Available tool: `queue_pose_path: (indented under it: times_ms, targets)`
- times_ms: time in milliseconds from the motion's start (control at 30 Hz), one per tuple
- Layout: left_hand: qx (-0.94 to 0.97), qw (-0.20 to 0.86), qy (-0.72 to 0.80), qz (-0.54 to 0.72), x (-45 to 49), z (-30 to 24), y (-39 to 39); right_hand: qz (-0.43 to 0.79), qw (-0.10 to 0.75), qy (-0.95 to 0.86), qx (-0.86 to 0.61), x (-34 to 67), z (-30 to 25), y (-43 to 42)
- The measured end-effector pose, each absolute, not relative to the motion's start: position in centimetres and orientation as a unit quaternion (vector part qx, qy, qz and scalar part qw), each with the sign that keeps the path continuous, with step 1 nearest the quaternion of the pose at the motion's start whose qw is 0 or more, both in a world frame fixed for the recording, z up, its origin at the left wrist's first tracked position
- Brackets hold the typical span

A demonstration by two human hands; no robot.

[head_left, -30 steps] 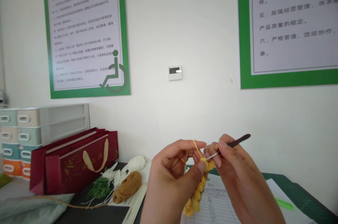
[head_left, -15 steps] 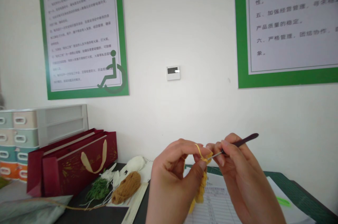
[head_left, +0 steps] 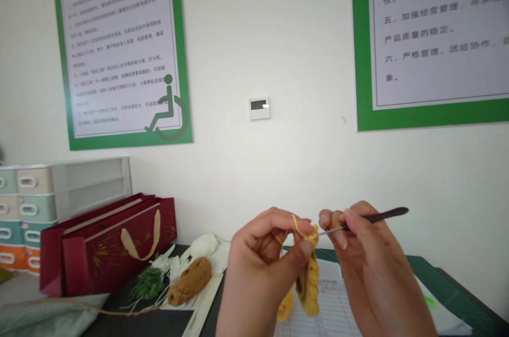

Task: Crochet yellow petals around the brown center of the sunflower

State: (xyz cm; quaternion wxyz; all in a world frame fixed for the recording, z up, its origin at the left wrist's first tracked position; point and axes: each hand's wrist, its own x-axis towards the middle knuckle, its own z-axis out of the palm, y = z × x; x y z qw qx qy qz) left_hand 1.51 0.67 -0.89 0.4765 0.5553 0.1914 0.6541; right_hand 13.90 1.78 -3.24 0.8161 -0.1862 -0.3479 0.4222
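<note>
Right hand (head_left: 369, 244) and hook (head_left: 385, 215) shifted right, away from left hand (head_left: 260, 260), vs last frame. Right thumb and fingers pinch hook; tip at top edge of yellow piece (head_left: 310, 286). Left thumb and fingers pinch that edge, yarn (head_left: 296, 223) over index. Piece hangs over printed sheet (head_left: 332, 300).

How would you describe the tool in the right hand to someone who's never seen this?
Look below the white wall panel, to the right, for the right hand. It pinches a slim tool whose thin shaft runs toward the yellow yarn piece in the left hand. Its smooth, dark handle sets it apart from that bumpy piece.
</note>
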Motion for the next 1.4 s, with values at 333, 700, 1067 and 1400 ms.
queue_pose_path:
  times_ms: [333,700,1067,1400]
  targets:
    - [0.555,0.527,0.193,0.614,1.2,-0.9,1.1,0.640,0.687,-0.323,-0.118,13.7,-3.3,2.4]
    - [0.544,0.534,0.221,0.608,1.1,-1.0,1.4,0.683,0.662,-0.289,-0.106,13.8,-3.4,2.9]
    - [0.540,0.532,0.197,0.622,0.6,-0.8,1.3,0.319,0.721,-0.596,-0.154,14.7,-4.0,3.6]
    - [0.553,0.523,0.206,0.616,0.7,-0.9,1.3,0.279,0.757,-0.570,-0.156,14.1,-4.0,3.5]
